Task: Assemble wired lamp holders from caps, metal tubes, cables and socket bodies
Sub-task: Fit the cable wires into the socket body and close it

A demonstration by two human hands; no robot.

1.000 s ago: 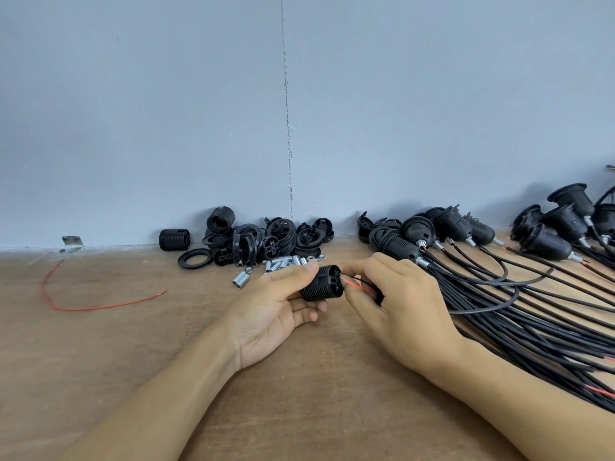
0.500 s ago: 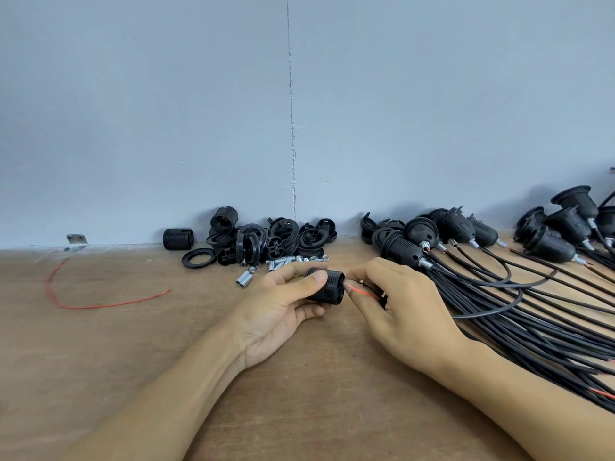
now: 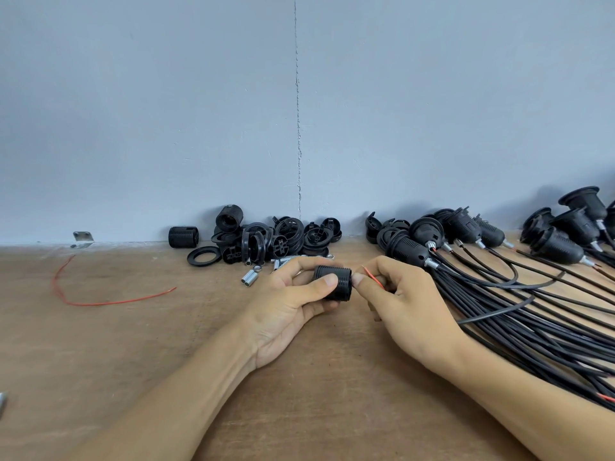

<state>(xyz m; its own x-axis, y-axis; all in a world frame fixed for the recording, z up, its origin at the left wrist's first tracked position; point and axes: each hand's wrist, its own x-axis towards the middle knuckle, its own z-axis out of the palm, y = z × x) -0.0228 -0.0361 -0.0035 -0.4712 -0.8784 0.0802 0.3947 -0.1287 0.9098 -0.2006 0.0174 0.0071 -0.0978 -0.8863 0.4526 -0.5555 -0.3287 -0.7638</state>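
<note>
Socket body [image 3: 332, 287] turned side-on in left hand [image 3: 283, 311]; right hand [image 3: 409, 311] pinches red wire [image 3: 374, 280]: feed tip straight, w/o kinks.

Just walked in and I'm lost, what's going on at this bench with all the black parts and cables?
A person is assembling lamp holders on a wooden bench. The left hand grips a black threaded socket body, and the right hand pinches a red wire just beside its right end. On the right lie finished holders with cables fanned out; loose caps and small metal tubes sit near the wall.
</note>
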